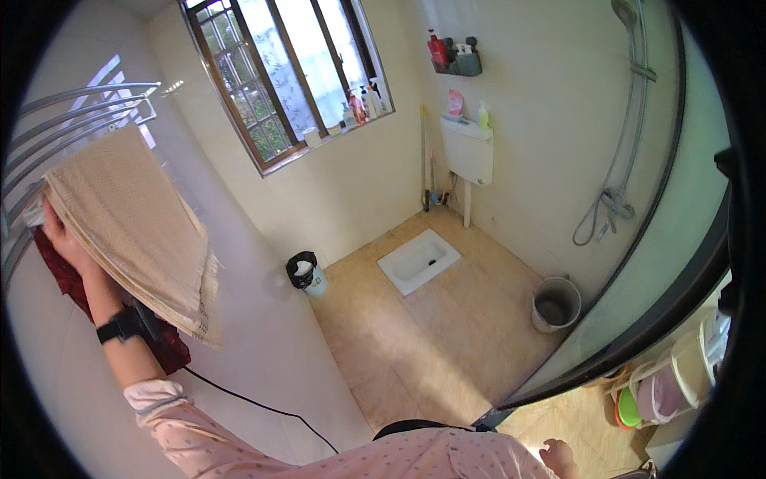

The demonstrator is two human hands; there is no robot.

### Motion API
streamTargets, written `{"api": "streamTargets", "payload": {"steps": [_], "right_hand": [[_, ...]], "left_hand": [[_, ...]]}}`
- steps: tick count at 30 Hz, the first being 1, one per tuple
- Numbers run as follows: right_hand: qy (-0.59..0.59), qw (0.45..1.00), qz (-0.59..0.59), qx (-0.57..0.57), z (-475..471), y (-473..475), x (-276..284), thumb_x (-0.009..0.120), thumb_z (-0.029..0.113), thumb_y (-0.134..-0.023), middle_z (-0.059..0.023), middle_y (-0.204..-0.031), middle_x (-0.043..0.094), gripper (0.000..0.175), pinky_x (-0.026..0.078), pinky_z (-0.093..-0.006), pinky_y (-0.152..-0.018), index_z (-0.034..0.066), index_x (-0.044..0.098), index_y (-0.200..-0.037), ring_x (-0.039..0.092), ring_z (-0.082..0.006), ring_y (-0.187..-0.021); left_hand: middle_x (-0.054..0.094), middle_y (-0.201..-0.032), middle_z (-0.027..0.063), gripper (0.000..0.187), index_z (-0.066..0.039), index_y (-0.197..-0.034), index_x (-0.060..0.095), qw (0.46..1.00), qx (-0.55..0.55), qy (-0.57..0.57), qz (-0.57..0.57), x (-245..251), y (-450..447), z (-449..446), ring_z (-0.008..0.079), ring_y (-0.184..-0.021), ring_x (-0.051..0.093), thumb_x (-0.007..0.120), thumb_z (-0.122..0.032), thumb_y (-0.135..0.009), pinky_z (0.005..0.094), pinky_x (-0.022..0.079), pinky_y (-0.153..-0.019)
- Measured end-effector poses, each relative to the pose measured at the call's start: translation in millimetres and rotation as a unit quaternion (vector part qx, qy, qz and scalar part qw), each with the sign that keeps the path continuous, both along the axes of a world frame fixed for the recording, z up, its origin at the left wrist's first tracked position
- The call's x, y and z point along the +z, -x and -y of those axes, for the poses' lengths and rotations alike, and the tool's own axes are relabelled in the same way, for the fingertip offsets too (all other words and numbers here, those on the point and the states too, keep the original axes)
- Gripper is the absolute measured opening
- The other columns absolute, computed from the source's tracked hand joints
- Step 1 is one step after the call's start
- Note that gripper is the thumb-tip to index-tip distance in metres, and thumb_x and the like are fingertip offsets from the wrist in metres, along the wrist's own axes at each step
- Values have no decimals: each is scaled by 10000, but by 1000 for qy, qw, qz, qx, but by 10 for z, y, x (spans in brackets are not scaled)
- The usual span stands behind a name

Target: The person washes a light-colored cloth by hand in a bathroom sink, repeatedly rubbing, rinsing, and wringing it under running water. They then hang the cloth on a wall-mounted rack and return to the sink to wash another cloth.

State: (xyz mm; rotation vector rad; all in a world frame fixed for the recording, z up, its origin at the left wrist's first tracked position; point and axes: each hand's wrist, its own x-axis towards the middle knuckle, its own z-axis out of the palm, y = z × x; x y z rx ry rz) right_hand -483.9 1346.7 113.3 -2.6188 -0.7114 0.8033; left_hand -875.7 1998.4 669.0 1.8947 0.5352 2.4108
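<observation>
My left hand (66, 239) is raised to a metal towel rack (78, 94) on the left wall. Its fingers are at the upper edge of a beige towel (131, 227) and are partly hidden, beside a bunched whitish item (35, 211). Whether they grip anything is not plain. Behind my forearm, which wears a black wristwatch, hangs a dark red cloth (57, 263). Low at the right, my right hand (558, 456) hangs by my side with fingers loosely bent and nothing visible in it.
A squat toilet (413, 263) is set in the tiled floor. Nearby stand a bag-lined bin (314, 281) and a grey bucket (556, 305). A dark-framed glass partition (652, 287) curves along the right, with a rack of basins (658, 389) beyond. A black cable (257, 402) runs along the left wall.
</observation>
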Motion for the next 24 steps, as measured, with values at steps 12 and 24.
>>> {"api": "streamTargets", "payload": {"steps": [12, 24], "right_hand": [[11, 986, 105, -127, 752, 360, 300, 571, 272, -740, -153, -839, 608, 276, 473, -412, -693, 111, 606, -961, 586, -322, -768], [-11, 948, 23, -318, 3354, 1302, 399, 540, 261, -775, -127, -904, 601, 284, 466, -391, -745, 104, 591, -1006, 577, -302, -846]], "left_hand": [[531, -1098, 131, 382, 51, -1097, 526, 967, 16, 250, 38, -2917, -632, 691, 222, -968, 514, 465, -229, -845, 327, 409, -858], [623, -699, 60, 172, 2, -734, 666, 402, -559, 355, -632, -4168, -3230, 4475, 144, -708, 550, 507, -54, -700, 246, 408, -680]]}}
